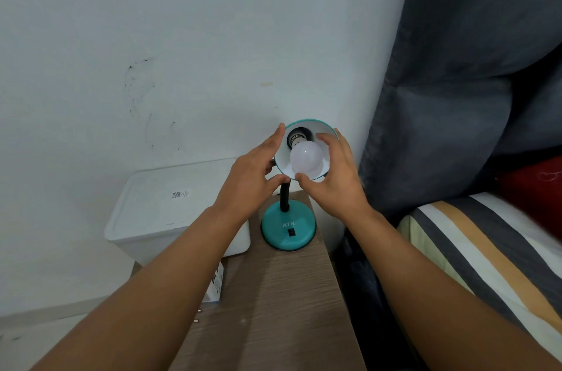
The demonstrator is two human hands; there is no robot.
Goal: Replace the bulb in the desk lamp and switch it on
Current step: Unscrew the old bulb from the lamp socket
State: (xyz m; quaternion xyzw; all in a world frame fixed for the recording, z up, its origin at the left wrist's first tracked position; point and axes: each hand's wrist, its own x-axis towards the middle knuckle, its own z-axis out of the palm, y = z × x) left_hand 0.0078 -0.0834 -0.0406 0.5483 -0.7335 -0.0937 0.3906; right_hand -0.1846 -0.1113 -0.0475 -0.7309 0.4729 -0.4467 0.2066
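Note:
A teal desk lamp stands on a wooden table, its round base [287,230] bearing a black switch [291,232]. The shade [307,133], white inside, is tilted up toward me. A white bulb [305,160] sits in the socket [299,137] and is unlit. My left hand [254,171] holds the shade's left rim, fingers along the edge and thumb under it. My right hand [334,171] curls round the bulb, with the thumb below it and the fingers at its upper right.
A white lidded plastic bin [170,206] stands left of the lamp against the wall. A small box [215,284] lies on the wooden table [273,310] under my left forearm. A grey headboard [441,127] and striped bedding [486,249] are on the right.

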